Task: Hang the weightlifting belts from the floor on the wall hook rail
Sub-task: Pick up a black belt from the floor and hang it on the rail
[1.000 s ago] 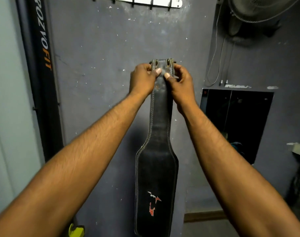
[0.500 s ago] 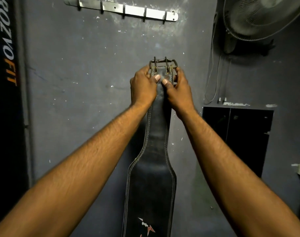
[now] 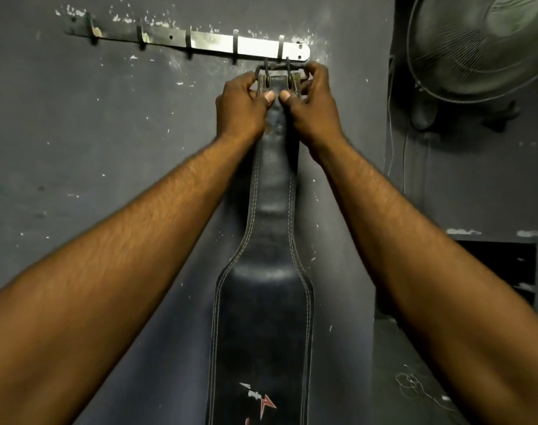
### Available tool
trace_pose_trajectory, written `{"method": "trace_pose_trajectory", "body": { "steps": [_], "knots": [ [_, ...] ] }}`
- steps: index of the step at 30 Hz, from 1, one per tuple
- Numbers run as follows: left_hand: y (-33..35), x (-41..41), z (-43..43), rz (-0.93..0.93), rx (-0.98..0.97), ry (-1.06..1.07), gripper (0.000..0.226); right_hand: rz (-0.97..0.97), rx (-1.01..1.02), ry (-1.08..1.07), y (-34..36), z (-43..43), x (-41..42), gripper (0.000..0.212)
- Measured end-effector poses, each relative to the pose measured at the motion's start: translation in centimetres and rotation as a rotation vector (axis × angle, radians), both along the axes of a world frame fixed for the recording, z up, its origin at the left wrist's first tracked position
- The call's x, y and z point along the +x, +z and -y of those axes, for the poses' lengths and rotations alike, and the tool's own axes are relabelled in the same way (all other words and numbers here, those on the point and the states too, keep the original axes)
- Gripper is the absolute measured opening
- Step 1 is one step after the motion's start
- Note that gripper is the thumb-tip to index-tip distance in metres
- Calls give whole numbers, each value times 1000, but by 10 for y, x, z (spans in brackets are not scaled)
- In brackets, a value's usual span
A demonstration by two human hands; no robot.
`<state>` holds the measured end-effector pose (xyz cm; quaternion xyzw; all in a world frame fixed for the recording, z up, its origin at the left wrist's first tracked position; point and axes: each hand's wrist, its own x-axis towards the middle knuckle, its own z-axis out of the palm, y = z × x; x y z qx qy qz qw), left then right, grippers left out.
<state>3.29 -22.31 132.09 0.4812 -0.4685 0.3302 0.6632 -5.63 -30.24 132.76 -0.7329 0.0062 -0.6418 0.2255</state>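
Both hands hold the belt point(image 3: 261, 317) by its top end. The left hand point(image 3: 241, 108) and right hand point(image 3: 312, 105) each keep a narrow grip, thumb pinched to fingers on the strap just under the buckle point(image 3: 278, 68). The belt hangs straight down toward 6 o'clock against the wall.

The buckle sits just below the right end of the hook rail point(image 3: 255, 47), with the last hook point(image 3: 281, 44) at its 12 o'clock. To do this well, I would lift a little more, tip the buckle frame outward, pass it over that hook's tip, then lower until it carries the weight.

Half a second ago the buckle was well below the rail; now it nearly touches it.
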Motion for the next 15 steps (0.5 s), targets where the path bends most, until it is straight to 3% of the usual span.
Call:
{"method": "trace_pose_trajectory", "body": {
  "steps": [10,15],
  "knots": [
    [88,41,37,-47,-39,96,42,74,-70,43,78,35,36,58],
    [100,49,43,-33,21,80,37,23,-75,18,96,51,47,56]
  ]
}}
